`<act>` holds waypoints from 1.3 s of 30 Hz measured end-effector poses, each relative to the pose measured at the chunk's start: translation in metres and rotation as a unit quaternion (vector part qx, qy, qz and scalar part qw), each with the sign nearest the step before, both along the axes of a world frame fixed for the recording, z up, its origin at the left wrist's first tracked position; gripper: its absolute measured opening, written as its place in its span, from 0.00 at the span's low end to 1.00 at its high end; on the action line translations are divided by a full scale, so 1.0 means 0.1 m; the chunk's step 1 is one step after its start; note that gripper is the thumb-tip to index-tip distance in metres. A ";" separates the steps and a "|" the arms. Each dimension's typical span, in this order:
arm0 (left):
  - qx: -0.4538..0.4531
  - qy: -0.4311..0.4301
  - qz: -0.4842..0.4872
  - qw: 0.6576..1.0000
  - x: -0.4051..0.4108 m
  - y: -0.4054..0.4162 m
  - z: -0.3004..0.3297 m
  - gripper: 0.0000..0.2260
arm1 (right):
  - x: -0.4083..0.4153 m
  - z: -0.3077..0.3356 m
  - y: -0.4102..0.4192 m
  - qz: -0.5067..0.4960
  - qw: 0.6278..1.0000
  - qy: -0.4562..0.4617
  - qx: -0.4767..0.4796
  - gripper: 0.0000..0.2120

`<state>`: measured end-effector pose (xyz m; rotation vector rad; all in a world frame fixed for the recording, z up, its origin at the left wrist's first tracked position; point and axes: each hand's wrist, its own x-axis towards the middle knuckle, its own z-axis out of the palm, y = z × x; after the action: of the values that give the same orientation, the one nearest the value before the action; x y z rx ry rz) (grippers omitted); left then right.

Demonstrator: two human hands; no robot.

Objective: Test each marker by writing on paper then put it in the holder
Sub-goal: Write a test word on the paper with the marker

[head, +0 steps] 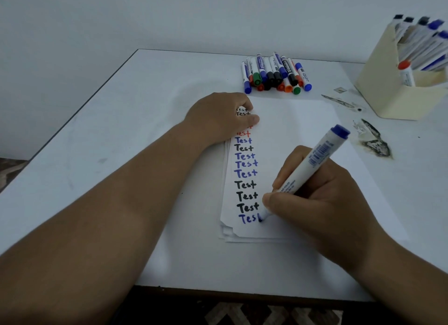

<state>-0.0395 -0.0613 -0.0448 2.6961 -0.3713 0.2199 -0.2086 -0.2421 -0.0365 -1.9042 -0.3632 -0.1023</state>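
Hands [315, 191] w/ marker [312, 162]; pile [276, 74], holder [378, 82] behind.

The right hand [322, 194] grips a white blue-capped marker [308, 169], tip on the white paper stack [298, 131] at a blue "Tes"; the left hand [218, 117] presses the stack's top — loose markers [276, 74] and a cream holder [397, 82] sit beyond on the white bench [145, 106].
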 end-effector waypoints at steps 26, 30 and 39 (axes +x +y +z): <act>-0.194 -0.041 -0.022 0.980 -0.03 -0.07 -0.01 0.11 | 1.24 0.17 -0.22 -0.087 0.872 0.150 0.457 0.08; -0.201 -0.037 -0.017 0.979 -0.03 -0.09 0.02 0.13 | 1.29 0.11 -0.29 -0.100 0.842 0.174 0.501 0.07; -0.204 -0.054 -0.018 0.977 -0.08 -0.14 0.11 0.08 | 1.29 0.10 -0.28 -0.065 0.889 0.156 0.427 0.05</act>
<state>-0.0475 -0.0754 -0.0342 2.2777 -0.3619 0.3868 -0.0791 -0.2704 -0.0265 -1.0362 0.0462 -0.0316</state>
